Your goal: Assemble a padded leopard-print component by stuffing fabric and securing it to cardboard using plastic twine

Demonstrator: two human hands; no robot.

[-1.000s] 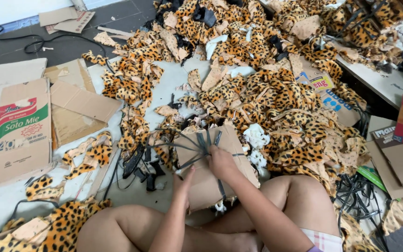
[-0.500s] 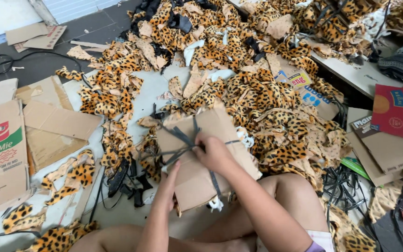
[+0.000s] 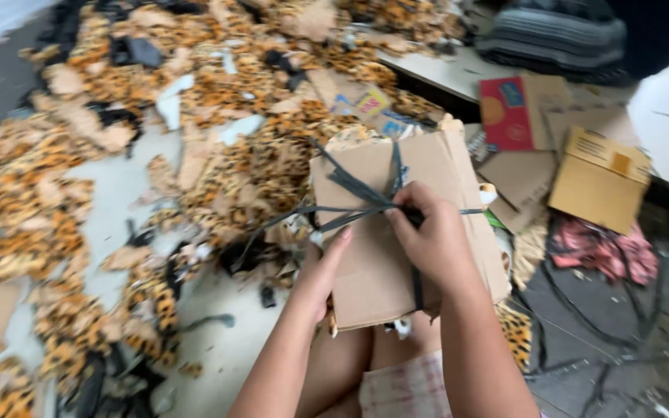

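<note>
A brown cardboard bundle [image 3: 435, 178] rests tilted on my lap, with leopard-print fabric peeking out at its top and bottom edges. Dark grey straps [image 3: 354, 186] cross over its face and meet in a knot near the middle. My right hand [image 3: 427, 236] is closed on the straps at that knot. My left hand [image 3: 323, 271] presses flat against the bundle's left lower edge, fingers together, holding it steady. Loose strap ends trail off to the left over the floor.
Leopard-print fabric scraps [image 3: 218, 93] and cardboard pieces cover the pale floor ahead and to the left. At right lie a red box [image 3: 505, 112], a small brown carton [image 3: 598, 182], pink-red cloth [image 3: 602, 248] and dark cables [image 3: 582, 310]. A dark stacked object [image 3: 551, 35] sits at the top right.
The view has swung right and closer. The bundle has turned and lifted toward me, and my right hand has pulled the straps tight at the knot.
</note>
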